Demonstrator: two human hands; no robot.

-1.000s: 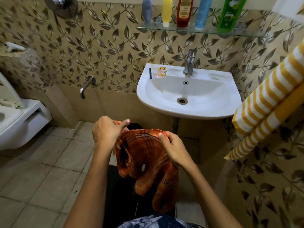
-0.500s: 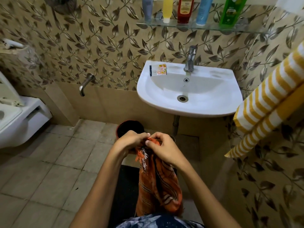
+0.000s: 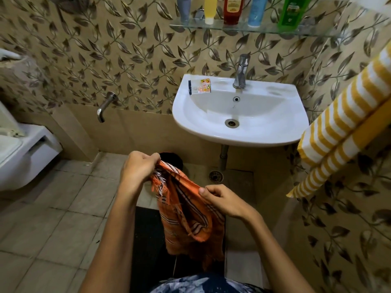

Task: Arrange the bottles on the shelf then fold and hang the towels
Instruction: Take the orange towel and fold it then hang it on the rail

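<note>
An orange striped towel [image 3: 186,216] hangs doubled below the sink. My left hand [image 3: 138,168] grips its upper fringed corners. Lower and to the right, my right hand [image 3: 220,198] pinches the towel's side edge. Several bottles stand in a row on the glass shelf [image 3: 264,30] above the tap: a grey one [image 3: 183,7], a yellow one [image 3: 209,9], a red one [image 3: 232,10], a blue one [image 3: 256,11] and a green one [image 3: 293,11]. A folded yellow-and-white striped towel [image 3: 347,127] hangs on the right wall.
A white sink [image 3: 249,136] with a tap [image 3: 241,70] and a small packet [image 3: 201,86] on its rim is straight ahead. A toilet [image 3: 23,153] stands at the left, a wall spout [image 3: 104,106] between. A dark bucket [image 3: 175,158] and a floor drain [image 3: 215,176] lie under the sink.
My hands brought the towel's top corners together, doubling it. Now the left hand keeps the corners while the right hand has slid down and rightward along the edge.
</note>
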